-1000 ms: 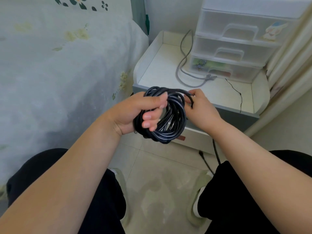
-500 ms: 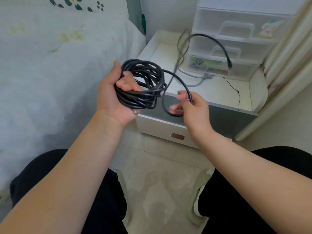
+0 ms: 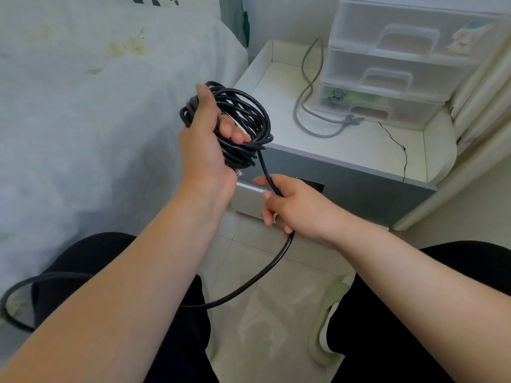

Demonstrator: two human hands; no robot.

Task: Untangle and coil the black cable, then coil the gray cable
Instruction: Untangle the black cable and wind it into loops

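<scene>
Left hand (image 3: 203,145), fingers curled, grips the bundled coil of the glossy black round cable (image 3: 243,125), held upright. Right hand (image 3: 290,205), just below it, closes around the free strand, which trails down and leftward across the lap. The limp gray cable (image 3: 305,106) lies beyond, on the white bedside cabinet (image 3: 387,145), nearer the right hand.

Pale floral bedspread (image 3: 83,111) to the left of the hands. Beyond them, a white-topped nightstand (image 3: 367,150) with grey front, carrying a translucent three-drawer plastic organiser (image 3: 401,64). Cream curtain (image 3: 481,111) at far right. Glossy beige floor tiles (image 3: 265,313) below. Soft, even daylight throughout.
</scene>
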